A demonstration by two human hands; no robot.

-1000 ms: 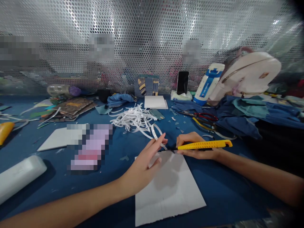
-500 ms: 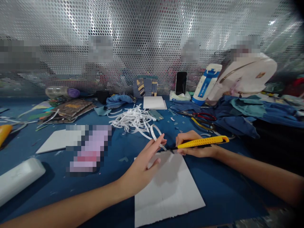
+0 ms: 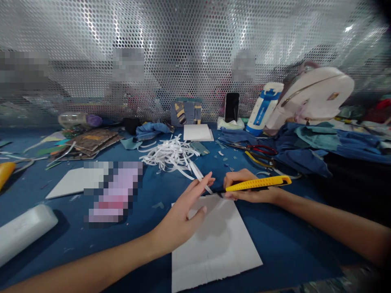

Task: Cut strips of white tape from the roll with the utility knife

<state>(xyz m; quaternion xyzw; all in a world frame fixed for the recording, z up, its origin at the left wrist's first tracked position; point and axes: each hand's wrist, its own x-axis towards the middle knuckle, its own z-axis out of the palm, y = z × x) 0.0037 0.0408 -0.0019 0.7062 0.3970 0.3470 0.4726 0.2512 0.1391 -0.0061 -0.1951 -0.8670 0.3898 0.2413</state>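
My right hand (image 3: 249, 187) grips a yellow utility knife (image 3: 259, 183), its tip at the far edge of a white sheet (image 3: 220, 244) lying on the blue table. My left hand (image 3: 183, 213) hovers over the sheet's far left part with fingers stretched out, and its fingertips pinch a thin white strip (image 3: 200, 176) that runs up toward a heap of cut white strips (image 3: 169, 154).
A white pad (image 3: 198, 132), a phone (image 3: 232, 106) propped upright, a white and blue bottle (image 3: 262, 109) and a white bag (image 3: 311, 97) stand at the back. Scissors (image 3: 262, 152) and blue cloth (image 3: 308, 152) lie right. A white board (image 3: 71, 183) and a white roll (image 3: 24, 230) lie left.
The strip's loop near my left fingertips has flattened into a straighter length. Both hands stay almost in place; the view has shifted slightly.
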